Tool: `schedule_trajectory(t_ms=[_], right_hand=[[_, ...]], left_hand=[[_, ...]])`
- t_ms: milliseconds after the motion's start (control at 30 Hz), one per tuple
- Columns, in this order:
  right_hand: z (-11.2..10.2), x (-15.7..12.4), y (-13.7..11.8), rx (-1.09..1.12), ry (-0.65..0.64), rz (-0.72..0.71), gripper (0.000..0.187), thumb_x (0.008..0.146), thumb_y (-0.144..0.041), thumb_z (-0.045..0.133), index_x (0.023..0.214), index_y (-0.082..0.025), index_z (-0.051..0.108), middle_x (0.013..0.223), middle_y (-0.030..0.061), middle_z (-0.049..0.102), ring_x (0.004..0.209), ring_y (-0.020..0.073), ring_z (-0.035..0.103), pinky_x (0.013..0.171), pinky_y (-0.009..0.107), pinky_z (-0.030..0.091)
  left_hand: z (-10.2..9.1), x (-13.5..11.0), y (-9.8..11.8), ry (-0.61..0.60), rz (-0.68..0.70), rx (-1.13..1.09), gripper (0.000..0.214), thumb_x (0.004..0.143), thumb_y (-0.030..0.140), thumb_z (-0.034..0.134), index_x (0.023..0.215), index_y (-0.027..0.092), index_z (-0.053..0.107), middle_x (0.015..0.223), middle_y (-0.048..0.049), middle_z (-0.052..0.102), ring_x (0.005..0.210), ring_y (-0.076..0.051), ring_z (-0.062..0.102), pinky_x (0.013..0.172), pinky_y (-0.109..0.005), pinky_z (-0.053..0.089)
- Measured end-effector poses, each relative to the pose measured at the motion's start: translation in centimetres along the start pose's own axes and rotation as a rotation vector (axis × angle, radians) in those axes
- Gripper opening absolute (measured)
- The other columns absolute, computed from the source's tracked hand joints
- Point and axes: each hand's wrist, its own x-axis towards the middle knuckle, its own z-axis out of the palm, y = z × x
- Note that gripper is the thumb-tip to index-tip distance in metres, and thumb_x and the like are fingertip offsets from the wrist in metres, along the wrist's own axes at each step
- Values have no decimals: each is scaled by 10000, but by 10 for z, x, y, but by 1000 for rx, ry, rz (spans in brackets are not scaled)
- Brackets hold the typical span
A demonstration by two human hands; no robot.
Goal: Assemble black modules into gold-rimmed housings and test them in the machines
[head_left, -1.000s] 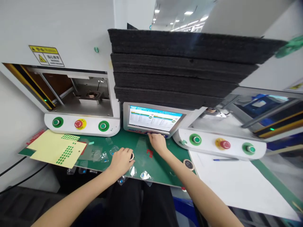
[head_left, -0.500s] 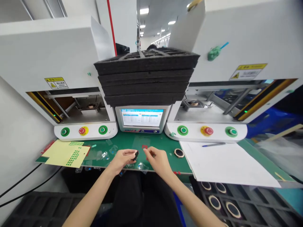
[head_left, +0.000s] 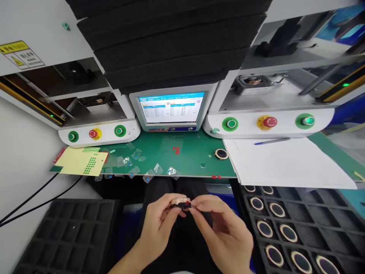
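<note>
Gold-rimmed disc (head_left: 179, 206) moved to 6 o'clock; my left hand (head_left: 157, 222) grips it, right hand (head_left: 225, 228) now pinches its edge: likely two-handed step.

You're sitting at a workstation in what looks like a factory. A white machine (head_left: 82, 135) stands at ten o'clock and a second machine (head_left: 248, 123) at two, each with green buttons (head_left: 120, 131) and a red stop knob (head_left: 93, 133) along its front; the first carries a yellow-and-white warning label (head_left: 22, 55). Between them, at twelve o'clock, a screen (head_left: 171, 108) shows tables of data, below a stack of black foam (head_left: 171, 45). Your green surface (head_left: 151, 156) is littered with clear plastic scraps (head_left: 172, 171). At eight o'clock lies a black compartment tray (head_left: 71, 232); at four, a similar tray (head_left: 316, 224) holds rows of matching ringed discs (head_left: 265, 229).
</note>
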Motion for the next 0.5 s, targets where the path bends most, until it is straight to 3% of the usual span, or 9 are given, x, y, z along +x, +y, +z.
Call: schedule_trajectory(t_ms=[167, 300, 500], right_hand=[[-3, 0, -7, 21, -91, -13, 237, 816, 13, 657, 888, -211, 626, 844, 2, 692, 778, 105, 690, 723, 159, 585], [-11, 2, -15, 3, -191, -20, 231, 830, 22, 642, 855, -202, 591, 823, -7, 680, 761, 99, 683, 703, 157, 573], [-27, 14, -19, -71, -487, -31, 190, 885, -7, 597, 869, -192, 553, 815, 2, 623, 739, 91, 642, 661, 168, 548]], left_hand=[[-10, -9, 10, -92, 218, 284, 236, 992, 164, 521, 1181, 212, 652, 1027, -44, 723, 895, -128, 687, 820, -166, 537], [-18, -7, 16, -167, 329, 367, 265, 997, 152, 517, 1238, 185, 621, 1001, -68, 702, 911, -134, 674, 826, -170, 530], [-28, -2, 14, -308, 401, 405, 272, 1009, 199, 510, 1258, 210, 617, 1080, -83, 718, 948, -159, 665, 856, -226, 538]])
